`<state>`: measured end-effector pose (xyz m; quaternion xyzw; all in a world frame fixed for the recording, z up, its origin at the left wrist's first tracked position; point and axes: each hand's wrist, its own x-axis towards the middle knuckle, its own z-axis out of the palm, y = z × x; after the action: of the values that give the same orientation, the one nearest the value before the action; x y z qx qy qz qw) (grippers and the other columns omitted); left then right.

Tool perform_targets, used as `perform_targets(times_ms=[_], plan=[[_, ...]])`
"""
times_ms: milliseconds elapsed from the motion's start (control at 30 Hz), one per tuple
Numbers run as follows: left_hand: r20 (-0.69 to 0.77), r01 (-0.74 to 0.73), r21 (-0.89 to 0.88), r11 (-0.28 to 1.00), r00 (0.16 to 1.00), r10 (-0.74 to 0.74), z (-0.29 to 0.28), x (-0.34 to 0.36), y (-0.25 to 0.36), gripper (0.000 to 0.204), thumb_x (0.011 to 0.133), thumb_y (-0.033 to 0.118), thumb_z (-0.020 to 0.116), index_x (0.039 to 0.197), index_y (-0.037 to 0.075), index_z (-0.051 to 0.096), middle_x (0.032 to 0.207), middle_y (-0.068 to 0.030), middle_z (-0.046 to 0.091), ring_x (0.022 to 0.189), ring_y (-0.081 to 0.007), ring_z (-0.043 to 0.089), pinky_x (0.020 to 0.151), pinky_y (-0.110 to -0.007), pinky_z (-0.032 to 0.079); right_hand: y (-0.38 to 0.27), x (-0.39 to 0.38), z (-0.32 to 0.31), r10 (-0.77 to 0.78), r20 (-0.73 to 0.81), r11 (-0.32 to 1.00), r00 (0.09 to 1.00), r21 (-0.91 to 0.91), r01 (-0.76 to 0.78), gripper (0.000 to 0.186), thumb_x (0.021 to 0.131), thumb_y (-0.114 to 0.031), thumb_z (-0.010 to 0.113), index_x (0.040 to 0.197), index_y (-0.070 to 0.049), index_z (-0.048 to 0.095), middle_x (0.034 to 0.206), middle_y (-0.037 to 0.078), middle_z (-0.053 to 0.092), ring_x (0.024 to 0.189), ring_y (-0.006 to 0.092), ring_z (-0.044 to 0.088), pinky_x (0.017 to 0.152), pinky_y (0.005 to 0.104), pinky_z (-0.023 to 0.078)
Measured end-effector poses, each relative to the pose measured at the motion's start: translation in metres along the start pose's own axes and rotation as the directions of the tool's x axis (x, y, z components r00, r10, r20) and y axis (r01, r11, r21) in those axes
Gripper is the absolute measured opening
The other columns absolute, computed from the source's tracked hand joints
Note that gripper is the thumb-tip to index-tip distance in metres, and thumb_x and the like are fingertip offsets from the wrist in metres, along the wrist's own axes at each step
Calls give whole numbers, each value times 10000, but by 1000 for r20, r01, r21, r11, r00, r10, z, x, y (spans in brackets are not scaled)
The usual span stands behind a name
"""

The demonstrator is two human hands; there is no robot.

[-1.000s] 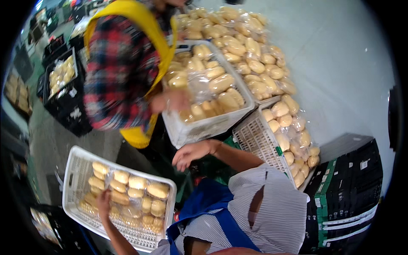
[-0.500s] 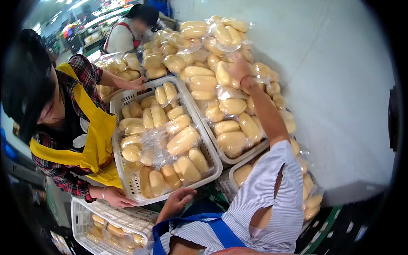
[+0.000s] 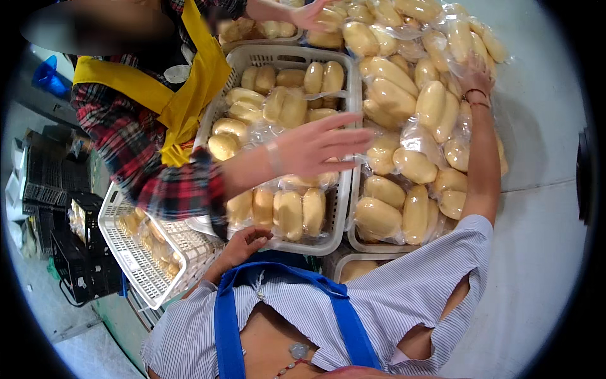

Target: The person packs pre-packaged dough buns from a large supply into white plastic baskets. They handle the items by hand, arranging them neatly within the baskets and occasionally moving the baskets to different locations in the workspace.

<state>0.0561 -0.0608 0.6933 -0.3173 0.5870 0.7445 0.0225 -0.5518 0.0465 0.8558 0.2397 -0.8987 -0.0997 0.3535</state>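
My right hand (image 3: 476, 76) reaches far out to the right, its fingers spread over a clear bag of bread rolls (image 3: 468, 39) on top of the pile. Close to my body, my left hand (image 3: 246, 245) rests by the near left corner of a white plastic basket (image 3: 344, 224). Its fingers are slightly bent and hold nothing that I can see. Bagged yellow rolls (image 3: 290, 215) fill that basket. Beside it, a second basket (image 3: 379, 247) lies under the heap of bagged rolls (image 3: 415, 167).
A co-worker in a yellow apron (image 3: 205, 69) stands at the left, one blurred hand (image 3: 319, 144) stretched over the basket. Their other hand (image 3: 315, 14) is near the far bags. A lower white basket (image 3: 142, 265) holds more rolls. A pale wall (image 3: 536, 151) borders the right.
My view has shifted. My right hand lies closer to the topmost bag, and my left hand has come up to the basket's corner. The co-worker's near hand has swung from the rim over the rolls.
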Motion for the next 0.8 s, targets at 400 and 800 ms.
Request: perform_targets(times_ms=[400, 800], plan=[[29, -101, 84, 991, 995, 99, 6, -19, 4, 252, 789, 61, 508, 1032, -1, 489, 985, -94, 551, 927, -145, 502, 825, -260, 377, 24, 8, -38, 124, 6, 939, 992, 322, -120, 304, 799, -346, 367, 843, -133, 579, 799, 134, 585, 736, 322, 558, 639, 416, 433], [372, -243, -122, 962, 888, 271, 43, 17, 36, 244, 803, 75, 502, 1033, -4, 478, 974, -80, 553, 930, -149, 503, 811, -262, 394, 70, -19, -105, 605, -151, 668, 782, 630, -395, 282, 763, -359, 416, 782, -149, 603, 744, 83, 598, 700, 292, 558, 630, 384, 433]])
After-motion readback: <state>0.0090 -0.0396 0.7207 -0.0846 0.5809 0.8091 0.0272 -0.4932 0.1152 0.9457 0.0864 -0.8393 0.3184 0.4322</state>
